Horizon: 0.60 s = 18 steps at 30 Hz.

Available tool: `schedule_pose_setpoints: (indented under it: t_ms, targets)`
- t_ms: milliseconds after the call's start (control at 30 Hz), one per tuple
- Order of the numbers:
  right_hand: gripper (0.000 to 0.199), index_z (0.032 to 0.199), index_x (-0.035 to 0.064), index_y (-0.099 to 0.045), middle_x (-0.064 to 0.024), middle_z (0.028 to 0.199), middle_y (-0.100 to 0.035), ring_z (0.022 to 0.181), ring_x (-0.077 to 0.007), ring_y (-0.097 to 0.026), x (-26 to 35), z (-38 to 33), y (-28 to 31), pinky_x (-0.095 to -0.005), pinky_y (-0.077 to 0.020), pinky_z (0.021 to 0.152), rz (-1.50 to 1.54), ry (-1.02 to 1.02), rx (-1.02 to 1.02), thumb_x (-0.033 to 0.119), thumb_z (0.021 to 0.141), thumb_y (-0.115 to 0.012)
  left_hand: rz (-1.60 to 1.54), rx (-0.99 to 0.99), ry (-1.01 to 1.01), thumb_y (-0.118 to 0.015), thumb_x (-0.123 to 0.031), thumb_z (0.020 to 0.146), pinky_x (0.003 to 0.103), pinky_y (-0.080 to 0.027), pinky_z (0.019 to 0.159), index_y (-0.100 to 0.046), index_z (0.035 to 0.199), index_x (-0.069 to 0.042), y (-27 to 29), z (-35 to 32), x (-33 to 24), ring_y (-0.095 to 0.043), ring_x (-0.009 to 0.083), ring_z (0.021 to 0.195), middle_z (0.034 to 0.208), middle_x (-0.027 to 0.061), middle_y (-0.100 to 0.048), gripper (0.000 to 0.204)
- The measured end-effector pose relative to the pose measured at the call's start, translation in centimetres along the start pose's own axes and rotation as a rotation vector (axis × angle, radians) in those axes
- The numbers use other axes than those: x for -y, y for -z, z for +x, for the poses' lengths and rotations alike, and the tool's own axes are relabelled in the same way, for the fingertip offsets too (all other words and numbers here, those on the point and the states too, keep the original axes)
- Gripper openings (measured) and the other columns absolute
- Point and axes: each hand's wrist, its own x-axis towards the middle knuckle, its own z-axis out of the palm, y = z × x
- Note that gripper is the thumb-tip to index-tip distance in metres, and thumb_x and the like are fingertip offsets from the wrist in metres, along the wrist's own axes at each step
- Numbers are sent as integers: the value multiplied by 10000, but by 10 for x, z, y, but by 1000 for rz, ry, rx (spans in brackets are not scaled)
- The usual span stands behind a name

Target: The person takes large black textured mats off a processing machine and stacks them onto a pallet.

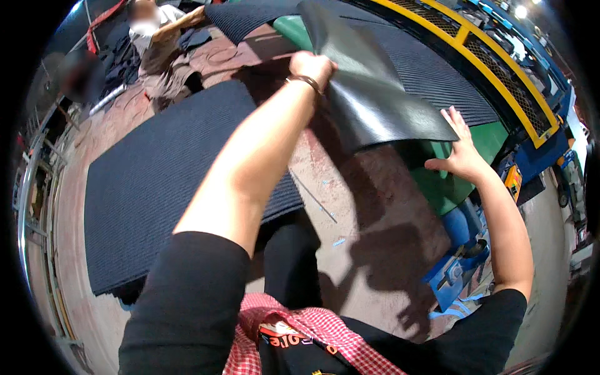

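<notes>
Reddish workshop floor point(375, 206) is carrying a ribbed mat point(169, 181). Left hand point(310, 67) is gripping, fingers closed, a raised black rubber sheet point(375, 100); right hand point(461, 153) is touching its lower edge, fingers spread.

A ribbed mat point(169, 181) lies on the floor point(369, 206), left of the machine point(462, 181).

The thing in hand was a dark rubber sheet point(369, 94), thin and floppy, matte black with a fine ribbed texture. It was lifted up and curled over on itself, one edge pinched in the left hand's fingers point(315, 65) and the rest fanning out down and right from there. Its lower right corner hung just beside the spread fingertips point(451, 119) of the right hand, at the sheet's edge.
</notes>
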Motion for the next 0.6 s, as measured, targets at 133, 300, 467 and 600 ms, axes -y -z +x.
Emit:
schedule_pose_setpoints:
  t_ms: [133,300,467,600]
  targets:
    - [1007,1349,170,-133,-143,1399,-100,1297,-297,-85,38,22,-30,-538,-82,1001,-207,30,14,417,573,-724,147,-116,-175,-722,-51,596,305,-474,654,-614,826,10,124,22,-3,-583,181,684,788,108,-621,261]
    - [562,1258,201,-389,-22,1247,-432,1162,-231,-389,124,47,-90,-558,-247,927,-291,193,-482,47,720,-439,392,-302,-376,-766,-100,547,236,-464,618,-639,771,-22,313,30,-6,-567,123,666,773,67,-627,269]
    - [580,1188,166,-451,-46,1223,-463,1172,-215,-391,286,51,-150,-585,-269,891,-4,278,-297,-26,641,-468,544,-274,-443,-702,-103,618,226,-445,653,-632,844,-21,489,-9,21,-565,109,691,767,45,-622,250]
    - [557,1187,123,-434,-104,1228,-434,1170,-269,-373,430,38,-210,-628,-228,898,195,392,-97,-18,649,-463,439,-377,-209,-692,-69,654,197,-411,612,-608,864,-20,633,-68,74,-538,86,640,715,13,-596,232]
